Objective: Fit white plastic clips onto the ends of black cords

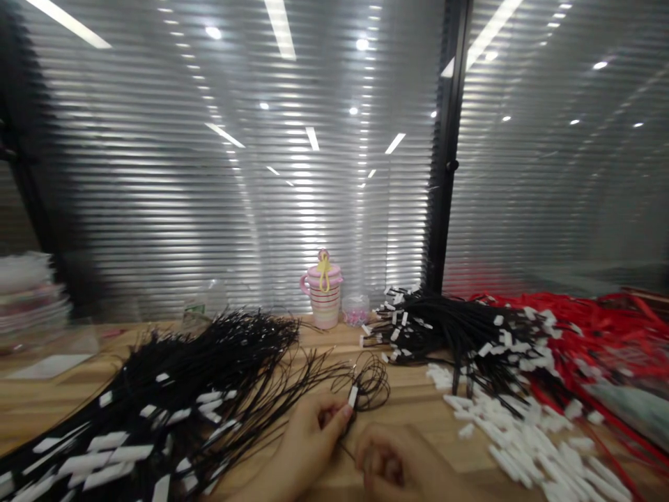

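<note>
Near the front centre of the table, my left hand pinches a small white tag on a thin black cord between thumb and fingers. Loops of black cord lie just beyond its fingertips. My right hand is beside it to the right, blurred, with fingers curled; whether it holds the cord's end cannot be made out. To the left spreads a large pile of black cords with white tags. White pieces lie scattered to the right.
A pink striped lidded cup and a small clear tub stand at the back. Another black cord bundle and red straps lie at the right. Stacked clear containers stand at far left, before window blinds.
</note>
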The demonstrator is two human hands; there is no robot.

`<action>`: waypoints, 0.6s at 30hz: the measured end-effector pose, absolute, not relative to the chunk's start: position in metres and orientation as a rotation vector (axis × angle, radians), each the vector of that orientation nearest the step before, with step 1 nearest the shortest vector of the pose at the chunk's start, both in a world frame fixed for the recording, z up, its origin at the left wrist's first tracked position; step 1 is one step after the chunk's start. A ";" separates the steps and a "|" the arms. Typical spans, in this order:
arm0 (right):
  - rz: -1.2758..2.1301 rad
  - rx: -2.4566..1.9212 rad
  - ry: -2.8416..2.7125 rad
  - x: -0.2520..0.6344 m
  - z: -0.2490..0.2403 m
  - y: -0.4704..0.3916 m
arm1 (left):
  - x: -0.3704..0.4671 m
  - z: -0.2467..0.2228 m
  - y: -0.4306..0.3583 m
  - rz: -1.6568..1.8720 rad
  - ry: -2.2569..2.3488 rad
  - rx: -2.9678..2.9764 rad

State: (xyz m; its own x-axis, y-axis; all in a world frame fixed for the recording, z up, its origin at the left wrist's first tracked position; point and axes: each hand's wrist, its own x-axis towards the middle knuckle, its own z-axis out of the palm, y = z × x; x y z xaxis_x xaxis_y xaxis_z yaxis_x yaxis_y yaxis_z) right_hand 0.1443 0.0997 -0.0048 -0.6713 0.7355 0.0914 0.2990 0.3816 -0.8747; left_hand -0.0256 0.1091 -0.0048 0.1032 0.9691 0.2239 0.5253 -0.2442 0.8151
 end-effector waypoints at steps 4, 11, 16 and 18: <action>1.793 -0.792 -1.823 0.177 0.029 0.108 | -0.027 -0.002 0.112 1.016 1.445 1.767; 1.653 -0.556 -1.331 0.219 0.064 0.136 | -0.028 0.004 0.110 1.070 1.434 1.578; 1.490 -0.520 -1.167 0.227 0.068 0.143 | -0.027 0.005 0.109 1.066 1.413 1.512; 1.448 -0.514 -1.153 0.231 0.072 0.144 | -0.027 0.005 0.109 1.073 1.410 1.495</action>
State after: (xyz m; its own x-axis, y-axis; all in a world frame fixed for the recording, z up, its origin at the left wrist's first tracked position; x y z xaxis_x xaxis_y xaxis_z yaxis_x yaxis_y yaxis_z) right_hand 0.2306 0.1441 0.0720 -0.2475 0.9237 0.2926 -0.4920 0.1403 -0.8592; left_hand -0.0267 0.1093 0.0051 0.0185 0.9983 0.0556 0.3197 -0.0586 0.9457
